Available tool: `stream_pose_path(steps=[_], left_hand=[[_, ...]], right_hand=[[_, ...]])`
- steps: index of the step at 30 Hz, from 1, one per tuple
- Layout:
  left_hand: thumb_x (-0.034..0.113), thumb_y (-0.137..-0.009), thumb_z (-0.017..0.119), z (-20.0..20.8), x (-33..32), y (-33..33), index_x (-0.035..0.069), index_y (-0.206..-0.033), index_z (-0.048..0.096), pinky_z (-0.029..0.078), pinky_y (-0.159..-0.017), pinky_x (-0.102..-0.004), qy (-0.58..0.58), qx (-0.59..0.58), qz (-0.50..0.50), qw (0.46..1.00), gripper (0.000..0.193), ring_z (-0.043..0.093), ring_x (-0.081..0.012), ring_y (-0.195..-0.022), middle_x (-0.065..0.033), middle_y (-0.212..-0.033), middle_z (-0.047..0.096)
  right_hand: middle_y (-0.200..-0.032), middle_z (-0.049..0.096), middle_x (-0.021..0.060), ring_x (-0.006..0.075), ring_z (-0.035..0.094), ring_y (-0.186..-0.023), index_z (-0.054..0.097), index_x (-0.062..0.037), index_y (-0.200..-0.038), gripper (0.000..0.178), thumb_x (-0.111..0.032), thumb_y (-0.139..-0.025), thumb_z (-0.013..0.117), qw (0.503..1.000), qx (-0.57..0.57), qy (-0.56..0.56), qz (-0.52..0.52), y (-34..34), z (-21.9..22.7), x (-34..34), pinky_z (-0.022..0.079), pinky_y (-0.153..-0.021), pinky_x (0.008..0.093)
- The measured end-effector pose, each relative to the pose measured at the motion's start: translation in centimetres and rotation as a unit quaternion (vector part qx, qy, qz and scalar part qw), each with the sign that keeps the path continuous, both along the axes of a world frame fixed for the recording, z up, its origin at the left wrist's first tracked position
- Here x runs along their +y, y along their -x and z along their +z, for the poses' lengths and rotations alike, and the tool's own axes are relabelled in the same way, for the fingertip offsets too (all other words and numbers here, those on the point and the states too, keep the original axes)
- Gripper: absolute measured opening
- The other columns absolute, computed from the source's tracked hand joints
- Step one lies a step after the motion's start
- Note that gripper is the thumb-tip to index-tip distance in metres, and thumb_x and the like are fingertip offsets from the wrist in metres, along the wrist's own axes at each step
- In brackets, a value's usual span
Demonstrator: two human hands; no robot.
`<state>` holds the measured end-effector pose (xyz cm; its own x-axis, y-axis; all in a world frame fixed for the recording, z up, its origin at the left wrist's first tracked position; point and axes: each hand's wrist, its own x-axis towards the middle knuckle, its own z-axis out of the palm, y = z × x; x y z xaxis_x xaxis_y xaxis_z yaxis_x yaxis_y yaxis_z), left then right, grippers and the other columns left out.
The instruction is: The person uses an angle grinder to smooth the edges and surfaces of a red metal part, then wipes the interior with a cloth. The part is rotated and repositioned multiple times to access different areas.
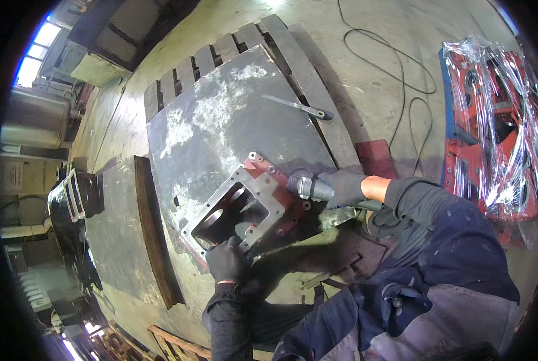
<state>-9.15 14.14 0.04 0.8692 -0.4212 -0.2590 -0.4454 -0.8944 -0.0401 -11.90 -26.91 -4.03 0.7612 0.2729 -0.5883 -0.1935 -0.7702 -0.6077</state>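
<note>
A red-painted metal casting [275, 207] with a bare grey machined face, bolt holes and a large opening lies on a dark, white-smeared board [239, 126]. My left hand [228, 262], in a dark glove, is closed on the casting's near left corner. In my gloved right hand [345, 189] is a handheld power grinder [308, 186] with a silver-coloured head. Its head is against or just beside the casting's red right side; contact cannot be made out. Farther off on the board rests a hand file [299, 107] with a dark handle.
Beneath the board is a slatted pallet [284, 45]. A black cable [403, 84] loops over the floor at right. Red castings in clear plastic wrap [497, 132] stand at far right. On the left is another thick board [124, 225], with a dark machine part [70, 201] beside it.
</note>
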Motion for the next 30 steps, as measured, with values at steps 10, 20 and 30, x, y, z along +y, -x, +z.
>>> stream_pose_path(steps=[10,20,30], left_hand=[[0.034,-0.073,0.083,0.2,-0.6,0.0,0.018,-0.101,0.078,0.055,-0.070,-0.0458,-0.004,-0.005,-0.008,1.000,0.033,0.074,-0.0328,-0.076,-0.0084,-0.079,0.076],[0.041,-0.072,0.087,0.8,-0.4,0.3,0.014,-0.091,0.073,0.052,-0.070,-0.0460,0.027,-0.008,-0.001,1.000,0.036,0.074,-0.0326,-0.075,-0.0093,-0.080,0.075],[0.053,-0.081,0.080,0.7,-0.9,0.2,0.012,-0.094,0.074,0.054,-0.077,-0.0498,0.013,0.032,0.017,0.999,0.044,0.074,-0.0374,-0.080,-0.0136,-0.083,0.075]], right_hand=[[-0.128,0.069,0.0264,0.0413,0.067,-0.119,0.057,-0.0004,-0.139,0.087,-0.047,-0.072,0.088,0.995,-0.012,-0.029,-0.091,0.0,-5.8,0.5,0.053,-0.099,0.0495],[-0.122,0.071,0.0268,0.0452,0.069,-0.114,0.050,0.0000,-0.142,0.088,-0.045,-0.076,0.087,0.999,-0.052,0.008,-0.014,2.1,-3.1,-0.1,0.054,-0.096,0.0511],[-0.117,0.073,0.0214,0.0374,0.071,-0.109,0.056,-0.0015,-0.135,0.079,-0.043,-0.077,0.088,0.990,-0.035,-0.055,-0.126,4.9,-3.3,-2.2,0.054,-0.096,0.0470]])
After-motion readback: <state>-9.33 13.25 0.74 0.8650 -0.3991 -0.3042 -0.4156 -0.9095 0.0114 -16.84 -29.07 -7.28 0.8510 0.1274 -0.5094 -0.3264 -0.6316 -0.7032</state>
